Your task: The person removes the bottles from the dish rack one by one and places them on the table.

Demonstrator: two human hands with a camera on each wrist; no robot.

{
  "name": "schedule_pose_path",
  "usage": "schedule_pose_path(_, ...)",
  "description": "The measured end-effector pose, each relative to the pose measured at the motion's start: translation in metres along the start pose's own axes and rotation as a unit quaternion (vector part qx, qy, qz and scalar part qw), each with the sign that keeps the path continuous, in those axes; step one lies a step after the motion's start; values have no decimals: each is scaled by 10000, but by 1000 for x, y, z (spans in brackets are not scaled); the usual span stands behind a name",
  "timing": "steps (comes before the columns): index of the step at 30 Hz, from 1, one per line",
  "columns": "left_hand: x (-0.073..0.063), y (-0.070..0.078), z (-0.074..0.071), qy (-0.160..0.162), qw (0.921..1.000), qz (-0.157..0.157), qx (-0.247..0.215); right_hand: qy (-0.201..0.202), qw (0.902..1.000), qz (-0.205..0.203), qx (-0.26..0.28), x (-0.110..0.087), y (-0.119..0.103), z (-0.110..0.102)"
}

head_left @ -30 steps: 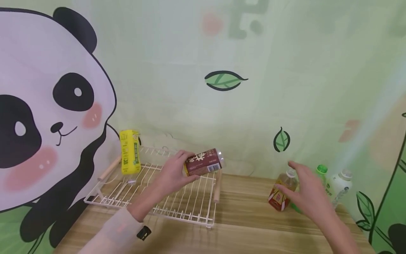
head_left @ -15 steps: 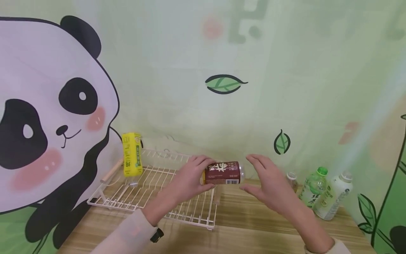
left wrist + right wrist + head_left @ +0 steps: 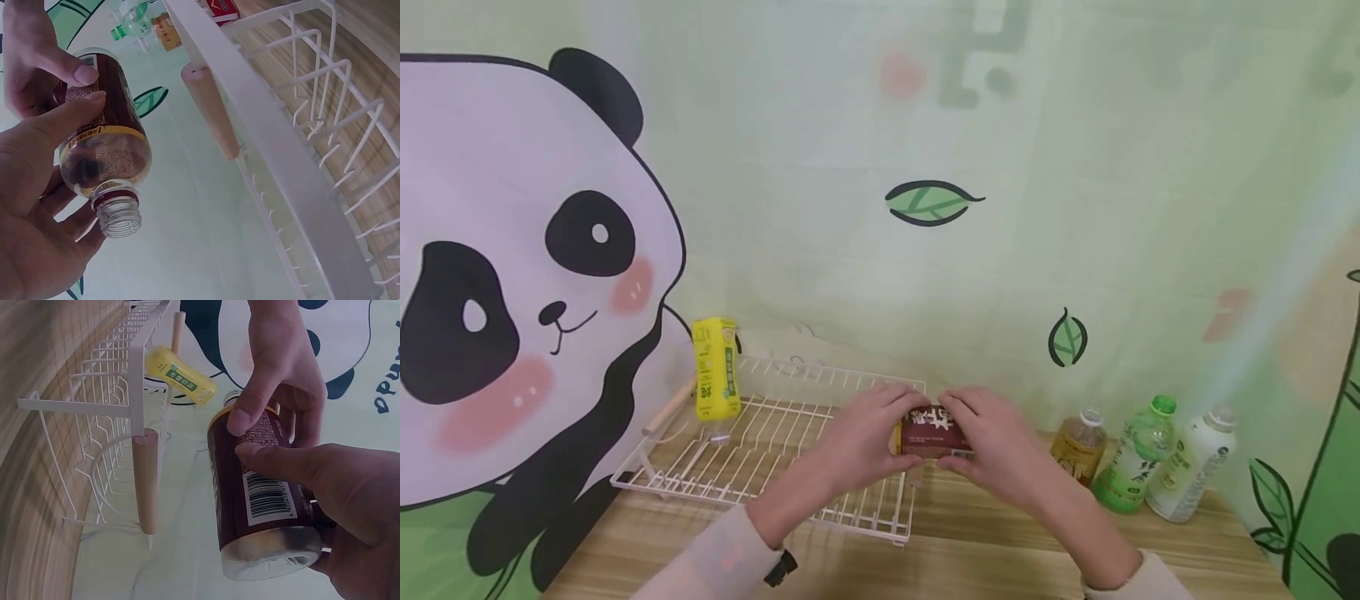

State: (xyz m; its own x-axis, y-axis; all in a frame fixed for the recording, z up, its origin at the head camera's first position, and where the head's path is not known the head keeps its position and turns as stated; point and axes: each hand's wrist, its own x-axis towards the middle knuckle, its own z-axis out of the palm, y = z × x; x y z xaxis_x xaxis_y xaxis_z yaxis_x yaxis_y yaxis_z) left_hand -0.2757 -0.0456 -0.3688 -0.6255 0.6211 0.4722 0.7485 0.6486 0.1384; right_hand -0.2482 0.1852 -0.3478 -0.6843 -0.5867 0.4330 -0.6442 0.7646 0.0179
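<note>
A clear plastic bottle with a dark red label (image 3: 928,432) lies sideways between both hands, above the table. Its uncapped, threaded neck shows in the left wrist view, and its clear base in the right wrist view. My left hand (image 3: 861,437) grips the neck half, thumb across the label. On the base half, my right hand (image 3: 1007,450) holds it with the thumb on the label and fingers around the far side. The thumbs nearly meet. Just left of the hands, a yellow bottle (image 3: 717,371) stands neck down in a white wire rack (image 3: 250,125).
At the right of the wooden table (image 3: 992,542) stand an amber bottle (image 3: 1078,450), a green-capped bottle (image 3: 1135,454) and a white bottle (image 3: 1193,467). The rack has wooden handles (image 3: 145,481). Behind hangs a printed panda cloth (image 3: 820,267).
The right hand has come left from beside the standing bottles and taken hold of the dark red-labelled bottle's base half. My left hand has carried that bottle slightly right and levelled it.
</note>
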Motion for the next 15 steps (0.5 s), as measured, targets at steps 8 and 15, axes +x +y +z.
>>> schedule_pose_path(8, -3, 2, 2, -92, 9999, 66, 64, -52, 9999, -16, 156, -2, -2, 6)
schedule_pose_path(15, -3, 3, 2, -94, 9999, 49, 66, 107, 9998, -127, 122, -3, -3, 7)
